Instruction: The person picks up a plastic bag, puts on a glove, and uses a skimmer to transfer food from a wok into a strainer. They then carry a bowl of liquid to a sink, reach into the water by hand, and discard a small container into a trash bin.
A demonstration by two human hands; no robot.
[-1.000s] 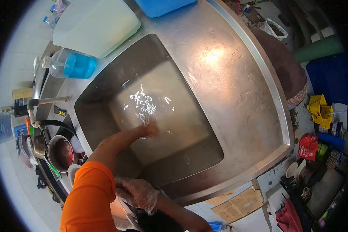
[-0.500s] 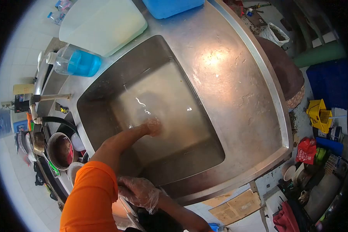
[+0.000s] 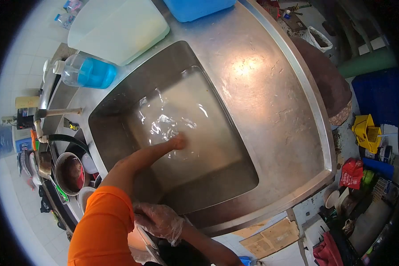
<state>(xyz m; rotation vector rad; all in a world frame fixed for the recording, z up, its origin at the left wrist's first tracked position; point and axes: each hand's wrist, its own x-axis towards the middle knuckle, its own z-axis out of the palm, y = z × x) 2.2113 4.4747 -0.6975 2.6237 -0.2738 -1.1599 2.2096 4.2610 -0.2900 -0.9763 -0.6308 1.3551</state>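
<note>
My left hand (image 3: 178, 142) is down in the cloudy water (image 3: 195, 111) of a steel sink (image 3: 208, 197). Its fingers are hidden below the surface. Bright ripples spread around it. The left arm, in an orange sleeve (image 3: 103, 226), reaches in over the near left side. My right hand (image 3: 162, 221), in a clear plastic glove, is bent in beside that sleeve, outside the basin's near rim. The sleeve covers its fingertips, so whether it grips anything does not show.
A bottle of blue liquid (image 3: 93, 72), a whitish tub (image 3: 119, 31) and a blue container (image 3: 199, 9) stand around the basin's far side. At left are a tap (image 3: 64, 111) and a used pot (image 3: 70, 172). The steel counter (image 3: 275, 111) extends right; a yellow mop wringer (image 3: 365, 133) sits beyond.
The water has become choppier, with more bright ripples near my left hand. That hand has shifted slightly in the water. My right hand stays in almost the same place.
</note>
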